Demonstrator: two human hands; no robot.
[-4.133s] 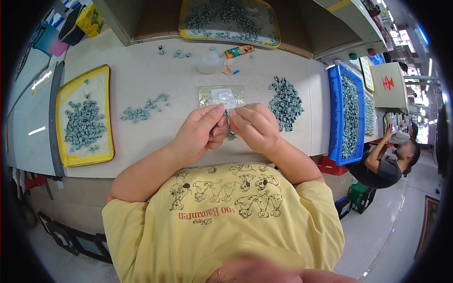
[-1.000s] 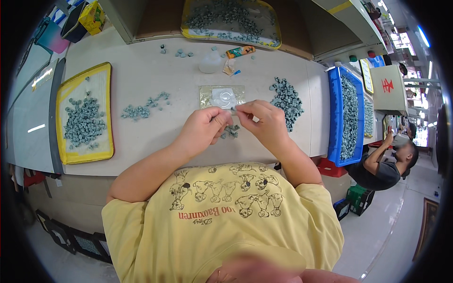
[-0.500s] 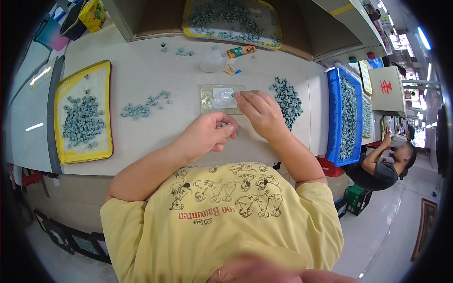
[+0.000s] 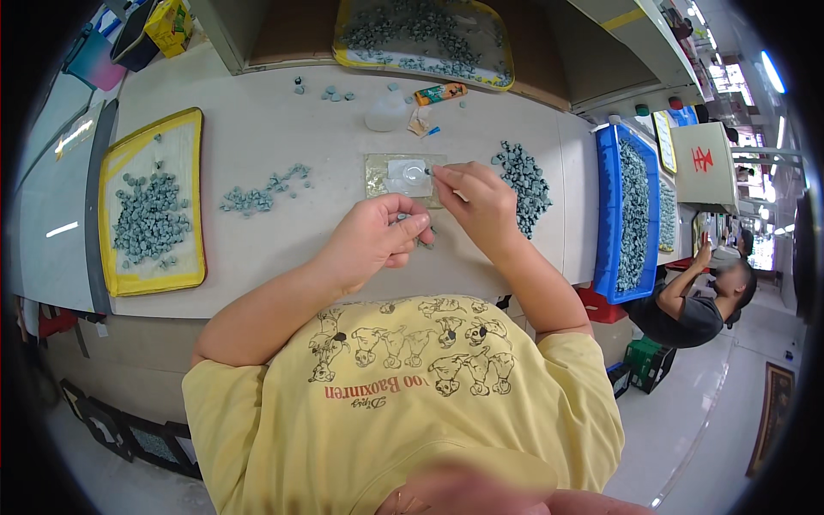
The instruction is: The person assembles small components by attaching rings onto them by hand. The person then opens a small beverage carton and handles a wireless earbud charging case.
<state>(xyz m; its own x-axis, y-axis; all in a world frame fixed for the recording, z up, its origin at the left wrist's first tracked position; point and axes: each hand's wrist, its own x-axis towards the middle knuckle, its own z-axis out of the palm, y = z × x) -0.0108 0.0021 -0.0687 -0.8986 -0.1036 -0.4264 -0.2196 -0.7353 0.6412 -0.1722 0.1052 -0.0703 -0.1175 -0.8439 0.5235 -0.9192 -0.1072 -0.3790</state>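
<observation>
On my table (image 4: 240,103), my left hand (image 4: 378,240) is on the pad's (image 4: 375,176) near side, my right hand (image 4: 481,202) at its right. Left of the pad lie loose pieces (image 4: 257,200), then a tray (image 4: 196,197) holding more. Right of it sit a pile (image 4: 522,187), then a filled bin (image 4: 608,189). Behind it: jar (image 4: 386,113), tube (image 4: 440,93), another tray (image 4: 429,77).

Fingertips aren't meeting anymore: the right hand (image 4: 476,199) is now farther forward, up by the right edge of the yellowish pad (image 4: 376,178), with the left hand (image 4: 365,243) a bit lower. Those loose teal pieces (image 4: 426,244) showing between them a second ago are mostly covered now.
</observation>
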